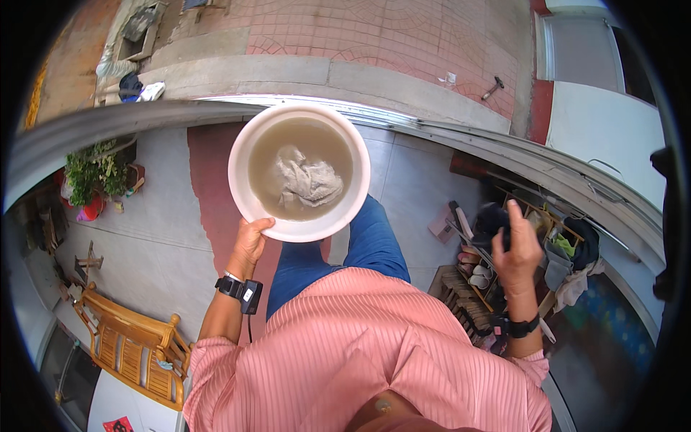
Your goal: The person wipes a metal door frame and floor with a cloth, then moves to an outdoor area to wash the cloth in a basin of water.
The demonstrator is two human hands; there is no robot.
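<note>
My left hand (249, 245) grips the near left rim of a white basin (237, 181), its thumb over the edge. Murky brownish water (264, 146) fills much of the basin. A wet greyish cloth (310, 181) lies bunched in it, partly above the surface. Off to the right, my right hand (518, 251) is raised away from the basin, the index finger stretched out and nothing seen in its grasp. Just beyond those fingers is a dark object (488, 224), too blurred to name.
A metal door track (399, 121) crosses ahead, with pink paving (378, 38) and a hammer (492, 88) beyond. Shoes (479, 275) and piled items crowd the right. To the left are a leafy plant (100, 173) and a wooden chair (132, 345).
</note>
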